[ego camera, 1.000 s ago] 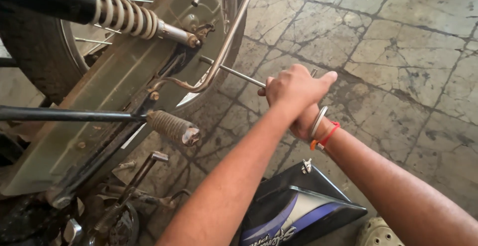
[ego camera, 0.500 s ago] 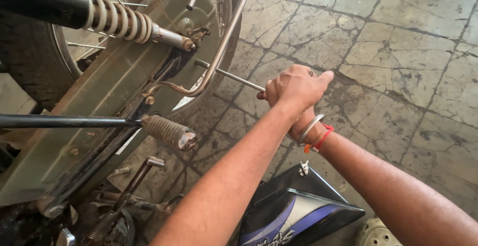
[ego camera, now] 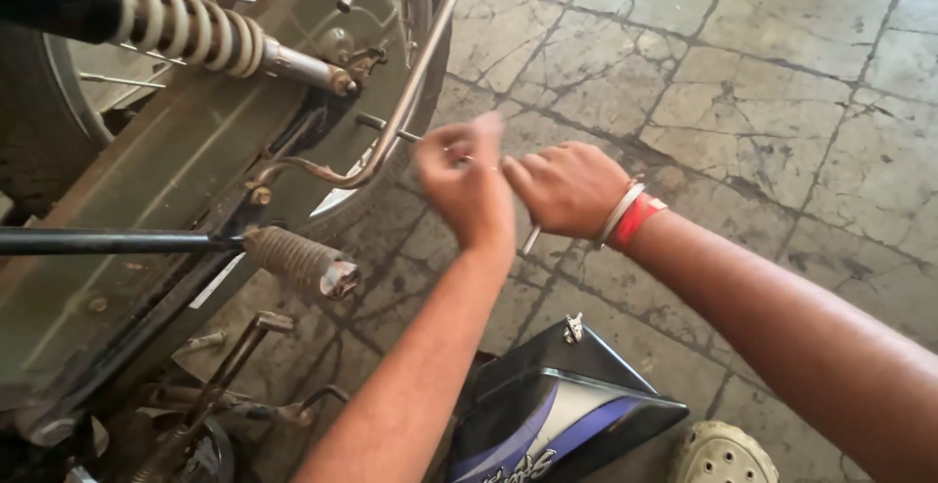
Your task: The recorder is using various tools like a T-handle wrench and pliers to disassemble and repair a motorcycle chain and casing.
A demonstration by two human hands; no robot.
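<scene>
1. Both my hands have come back off the axle rod [ego camera: 386, 126]; half a second ago they were stacked together gripping a tool on it, now they sit side by side, apart from the wheel.
2. Nearest me: a black-and-purple side panel [ego camera: 547, 415] on the floor between my forearms, a pale perforated shoe [ego camera: 721, 454] to its right.
3. My left hand [ego camera: 467, 185] is motion-blurred, fingers bunched; I cannot tell what it pinches.
4. My right hand [ego camera: 565, 188] is curled shut around a slim metal tool [ego camera: 530, 240], whose end pokes out below the fist. Red and white bands on that wrist.
5. Left, a ribbed footpeg [ego camera: 298, 260] on a black bar.
6. Farther: chrome guard rail [ego camera: 415, 83], coil shock absorber [ego camera: 195, 29], the spoked rear wheel.
7. Beyond, cracked stone paving [ego camera: 743, 63].
</scene>
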